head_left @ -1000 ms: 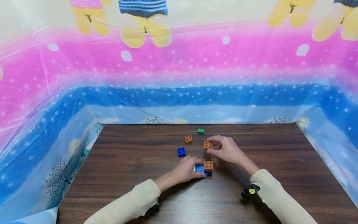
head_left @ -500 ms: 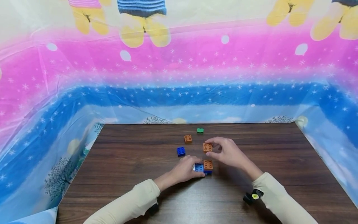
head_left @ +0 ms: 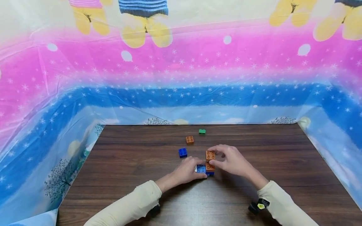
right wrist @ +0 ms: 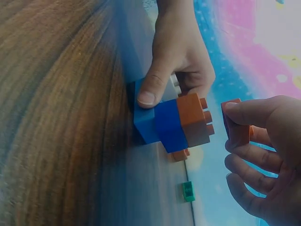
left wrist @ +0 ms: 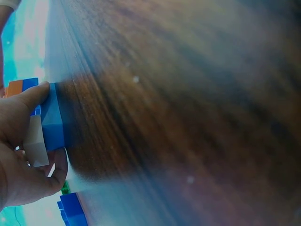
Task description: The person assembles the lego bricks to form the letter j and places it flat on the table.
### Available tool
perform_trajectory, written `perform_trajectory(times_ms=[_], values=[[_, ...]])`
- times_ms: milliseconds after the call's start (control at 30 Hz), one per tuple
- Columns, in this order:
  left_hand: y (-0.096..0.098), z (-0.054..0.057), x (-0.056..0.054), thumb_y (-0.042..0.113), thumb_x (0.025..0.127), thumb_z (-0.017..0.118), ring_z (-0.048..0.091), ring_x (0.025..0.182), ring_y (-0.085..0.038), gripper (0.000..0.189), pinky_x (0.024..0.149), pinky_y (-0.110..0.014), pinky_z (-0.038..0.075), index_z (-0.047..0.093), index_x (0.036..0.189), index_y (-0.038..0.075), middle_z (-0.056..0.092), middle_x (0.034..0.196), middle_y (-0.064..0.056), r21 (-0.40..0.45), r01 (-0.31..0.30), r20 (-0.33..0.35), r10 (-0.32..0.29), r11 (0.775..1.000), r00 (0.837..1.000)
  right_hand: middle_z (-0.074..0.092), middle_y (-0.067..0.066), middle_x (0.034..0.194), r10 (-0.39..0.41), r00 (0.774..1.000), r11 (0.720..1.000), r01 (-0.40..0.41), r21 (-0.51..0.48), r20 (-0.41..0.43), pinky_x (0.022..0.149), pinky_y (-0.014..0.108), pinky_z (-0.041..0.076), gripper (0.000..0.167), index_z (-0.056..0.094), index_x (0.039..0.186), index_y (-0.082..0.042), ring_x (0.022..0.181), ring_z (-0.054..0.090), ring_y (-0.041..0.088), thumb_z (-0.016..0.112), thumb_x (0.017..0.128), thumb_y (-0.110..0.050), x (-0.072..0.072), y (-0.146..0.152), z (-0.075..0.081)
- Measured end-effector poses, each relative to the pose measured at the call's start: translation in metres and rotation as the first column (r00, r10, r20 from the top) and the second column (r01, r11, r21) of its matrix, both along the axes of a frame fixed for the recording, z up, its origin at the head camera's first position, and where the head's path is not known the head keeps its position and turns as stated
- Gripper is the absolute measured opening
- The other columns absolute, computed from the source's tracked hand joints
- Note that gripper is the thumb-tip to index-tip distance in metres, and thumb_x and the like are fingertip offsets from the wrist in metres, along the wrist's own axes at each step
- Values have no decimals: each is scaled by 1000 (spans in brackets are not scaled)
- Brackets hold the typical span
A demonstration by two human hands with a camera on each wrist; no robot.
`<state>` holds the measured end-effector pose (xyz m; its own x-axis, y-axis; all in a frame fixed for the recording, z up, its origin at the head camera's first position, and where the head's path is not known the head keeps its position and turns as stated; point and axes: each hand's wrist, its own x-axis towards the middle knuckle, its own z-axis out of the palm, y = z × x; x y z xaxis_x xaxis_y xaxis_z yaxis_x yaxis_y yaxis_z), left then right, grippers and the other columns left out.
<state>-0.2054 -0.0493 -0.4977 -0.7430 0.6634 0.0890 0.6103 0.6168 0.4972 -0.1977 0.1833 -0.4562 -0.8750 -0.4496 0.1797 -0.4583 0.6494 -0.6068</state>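
With thumb and fingers, my left hand (head_left: 186, 170) grips the light blue brick (right wrist: 146, 125) at the bottom of a small stack on the table. A white brick (left wrist: 35, 146) sits on that base beside a dark blue brick (right wrist: 169, 125), which carries an orange brick (right wrist: 194, 123). My right hand (head_left: 232, 160) pinches another orange brick (head_left: 210, 154) between thumb and fingers. In the right wrist view this held brick is a short gap above the studs of the stacked orange one. My left fingers partly cover the white brick.
A loose dark blue brick (head_left: 182, 152) lies beyond the left hand. Farther back are a third orange brick (head_left: 189, 140) and a green brick (head_left: 202, 131) near the far edge of the wooden table (head_left: 127, 147). A printed cloth (head_left: 183, 97) hangs behind the table.
My right hand has brought its orange brick nearer to me, from beyond the stack to just above it. The left hand has kept its hold on the base.
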Motion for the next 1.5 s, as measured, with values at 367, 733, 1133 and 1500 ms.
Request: perform_trajectory(times_ms=[367,733,1133,1500], values=[[1,0,-1,37,89,81,61,92,-8,49,78,-25,47,71,128,10,75,111,0,2,-8,11,7,1000,1000,71,-5,114,5,1000,1000,-6,6,18,81,35,56,42,69,128,-18,101,66,17,81,89,-27,6,0,-6],[1,-2,-1,36,89,81,59,88,-7,47,76,-23,45,72,126,11,75,111,0,8,-5,11,5,1000,1000,71,-5,113,13,1000,1000,-13,24,8,78,30,55,40,70,127,-19,96,64,11,81,89,-28,13,0,-8],[1,-1,-1,35,89,81,56,84,-7,46,72,-22,44,72,125,10,75,107,0,15,-5,23,4,1000,1000,71,-7,110,29,1000,999,-29,32,-9,78,32,56,39,71,126,-19,95,65,14,81,89,-29,16,0,-9],[1,-2,-1,36,89,81,59,88,-8,47,76,-24,45,72,127,10,75,110,0,5,-13,24,13,1000,1000,71,-8,109,9,1000,1000,-10,27,14,78,31,55,37,72,124,-20,94,64,10,82,89,-28,16,-1,-11]])
